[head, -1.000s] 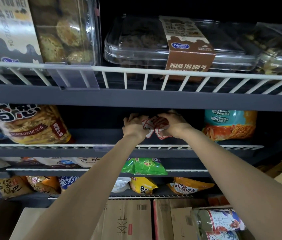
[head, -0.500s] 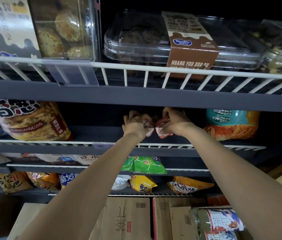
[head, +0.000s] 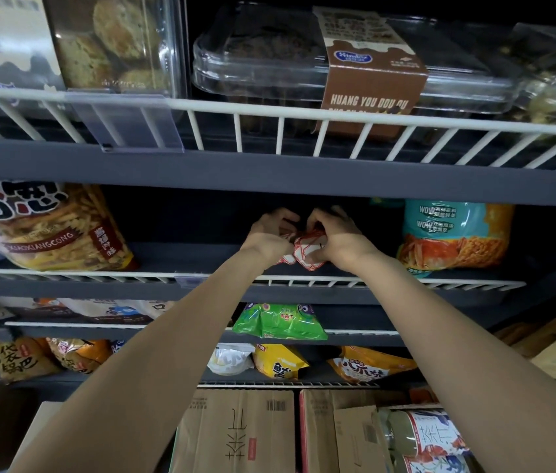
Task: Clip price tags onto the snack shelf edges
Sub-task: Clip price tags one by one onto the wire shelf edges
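Note:
Both my hands are raised in front of the second shelf, just above its white wire front rail [head: 406, 280]. My left hand [head: 267, 235] and my right hand [head: 336, 238] pinch a small bunch of white price tags with red borders [head: 305, 255] between them. The tags fan out below my fingers, some hidden behind my hands. A clear tag holder [head: 126, 122] is clipped on the top shelf's wire rail at the left. Another clear holder [head: 192, 278] sits on the second shelf's rail, left of my left wrist.
Clear biscuit boxes [head: 321, 63] fill the top shelf. A snack bag with yellow sticks [head: 51, 230] lies at the left of the second shelf, a teal and orange bag [head: 454, 237] at the right. Lower shelves hold more bags; cardboard boxes [head: 235, 431] stand below.
My hands have drawn closer together on the tags, and the bunch now looks more gathered. The view has tilted slightly, with the shelves a bit lower in frame.

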